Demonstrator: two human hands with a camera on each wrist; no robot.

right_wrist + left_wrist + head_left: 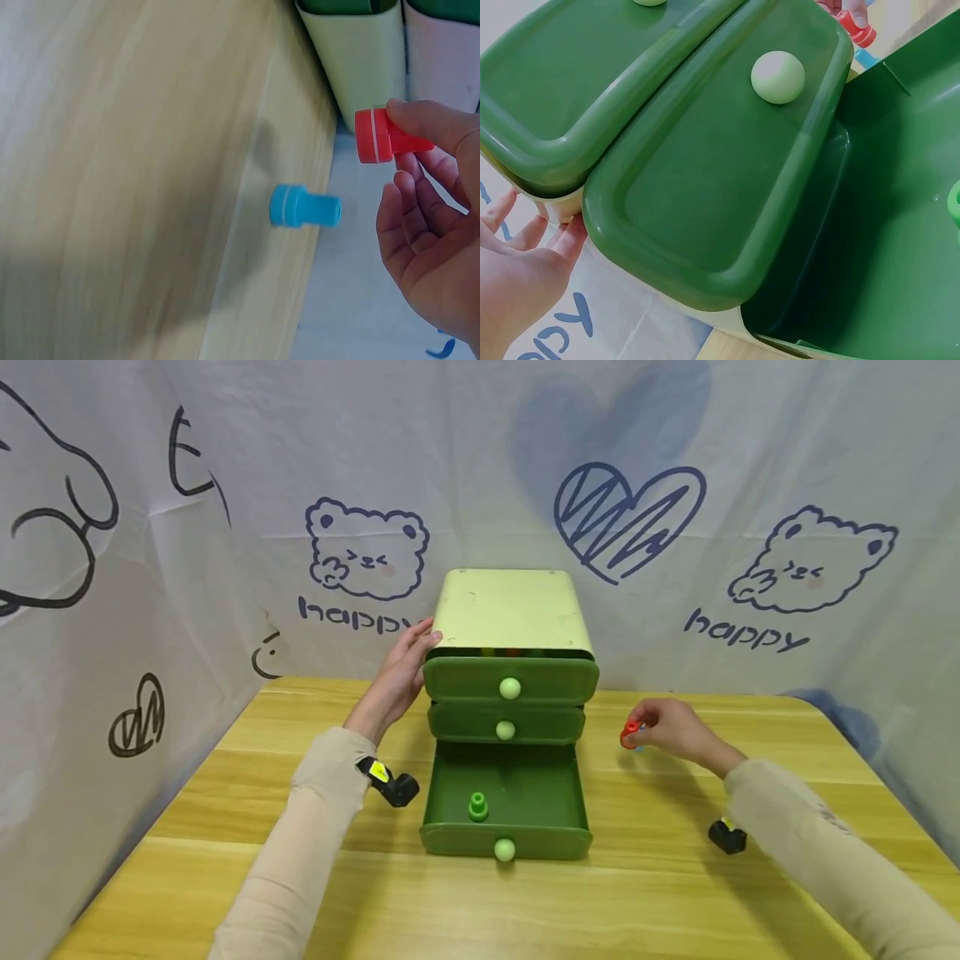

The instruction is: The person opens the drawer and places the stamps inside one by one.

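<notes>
A drawer cabinet [517,610] with a pale yellow-green shell and green drawers stands on the table. My left hand [405,664] rests against its left side, fingers extended along the shell. On the right, my right hand [675,731] pinches a red toy stamp [373,136], wide at one end with a narrower stem, between thumb and fingers above the table. A similar blue toy stamp [304,206] stands on the wood just below it, mostly hidden by the red one in the head view. The bottom drawer [505,842] is pulled out, with a green toy stamp [477,807] standing inside.
The top drawer [465,681] sticks out a little, with coloured bits showing in its gap. Below it is the middle drawer [468,724]. The wooden table [360,893] meets a printed cloth backdrop [480,485] behind the cabinet.
</notes>
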